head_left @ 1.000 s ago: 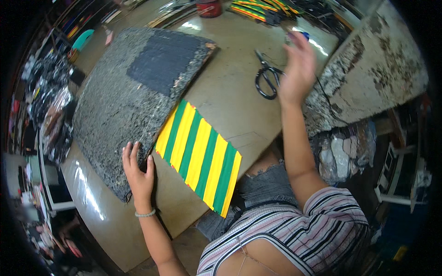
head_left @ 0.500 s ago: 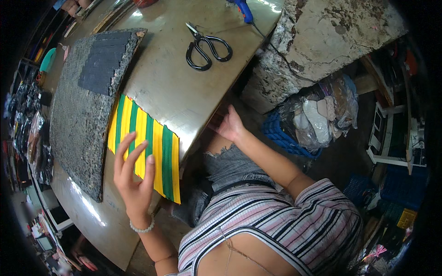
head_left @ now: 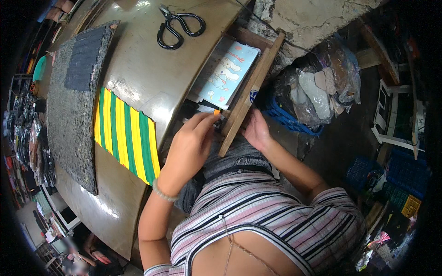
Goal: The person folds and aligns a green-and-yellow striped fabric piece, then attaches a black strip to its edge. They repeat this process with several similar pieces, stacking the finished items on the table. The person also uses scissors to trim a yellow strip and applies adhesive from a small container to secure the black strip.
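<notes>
A wooden drawer [head_left: 248, 87] stands pulled out from under the brown table [head_left: 152, 78]. My right hand [head_left: 256, 131] grips the drawer's front board from below. My left hand [head_left: 191, 145] reaches into the drawer, its fingertips at a small orange object [head_left: 216, 112]; whether it is gripped I cannot tell. A light blue booklet with a cartoon picture [head_left: 229, 73] lies in the drawer. On the table lies a green and yellow striped cloth [head_left: 125, 133] beside a dark grey felt mat [head_left: 73, 106].
Black scissors [head_left: 177, 28] lie on the table near the drawer. A cracked stone slab [head_left: 317, 16] is at the top right. Plastic bags of cloth [head_left: 317, 92] and blue crates [head_left: 405, 170] sit on the floor to the right.
The drawer has been pulled open. My left hand left the striped cloth and moved into the drawer. My right hand came down from the scissors to the drawer front.
</notes>
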Motion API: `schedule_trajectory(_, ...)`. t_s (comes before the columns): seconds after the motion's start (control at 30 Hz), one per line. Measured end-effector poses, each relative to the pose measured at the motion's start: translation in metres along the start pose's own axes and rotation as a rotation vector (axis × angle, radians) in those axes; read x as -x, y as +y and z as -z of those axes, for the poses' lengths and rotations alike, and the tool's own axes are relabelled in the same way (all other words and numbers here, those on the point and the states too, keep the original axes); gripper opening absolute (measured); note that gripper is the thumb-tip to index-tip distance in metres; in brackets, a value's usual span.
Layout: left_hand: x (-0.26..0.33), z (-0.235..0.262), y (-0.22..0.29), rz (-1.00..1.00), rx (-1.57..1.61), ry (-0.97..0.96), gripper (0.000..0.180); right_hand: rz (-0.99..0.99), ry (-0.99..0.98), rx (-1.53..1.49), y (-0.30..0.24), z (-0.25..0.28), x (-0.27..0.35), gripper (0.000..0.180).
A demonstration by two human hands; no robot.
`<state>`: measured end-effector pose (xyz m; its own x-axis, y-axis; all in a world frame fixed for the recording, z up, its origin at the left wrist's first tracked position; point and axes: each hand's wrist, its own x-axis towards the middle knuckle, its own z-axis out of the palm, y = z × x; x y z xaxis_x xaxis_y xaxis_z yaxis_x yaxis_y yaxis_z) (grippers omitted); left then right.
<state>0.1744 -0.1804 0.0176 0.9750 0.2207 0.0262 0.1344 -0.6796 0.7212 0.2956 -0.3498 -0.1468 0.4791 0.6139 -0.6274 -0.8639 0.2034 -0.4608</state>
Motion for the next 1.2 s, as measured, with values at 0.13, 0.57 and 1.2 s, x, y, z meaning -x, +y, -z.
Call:
schedule_trajectory(0.13, -0.024, -0.029, -0.013, 0.046, -0.395, -0.169, 0.029, 0.117, 0.122, 0.043, 0.005, 0.001, 0.007, 0.049)
schedule_trajectory(0.57, 0.015, -0.067, -0.010, -0.041, -0.341, -0.061, 0.044, 1.260, -0.534, 1.618, -0.097, -0.090, 0.014, 0.017)
schedule_trajectory(1.2, -0.019, -0.047, -0.042, 0.036, -0.546, 0.087, 0.035, 1.332, -0.551, 1.813, -0.128, -0.126, -0.018, 0.014)
